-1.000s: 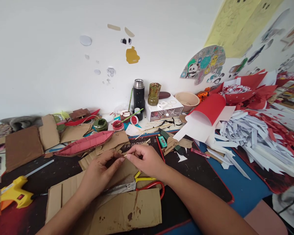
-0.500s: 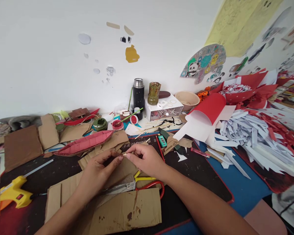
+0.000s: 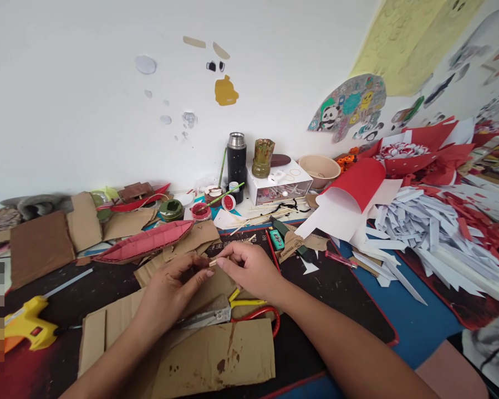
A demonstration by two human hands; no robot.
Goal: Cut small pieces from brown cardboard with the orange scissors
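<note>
Over the cardboard, my right hand pinches a short pale wooden stick between thumb and index finger. My left hand is curved at the stick's other end, its thumb and fingers slightly apart; whether they touch the stick is unclear. Below the hands lie scissors with red and yellow handles. They rest across stained corrugated cardboard. A pink cardboard boat shape sits beyond my left hand.
A yellow glue gun lies at left. Open paint jars, a black flask and a white box stand by the wall. Loose sticks lie before the box. A heap of white paper strips is at right.
My left thumb and fingers have parted a little from the stick, while my right hand keeps its pinch. The view has shifted slightly.
</note>
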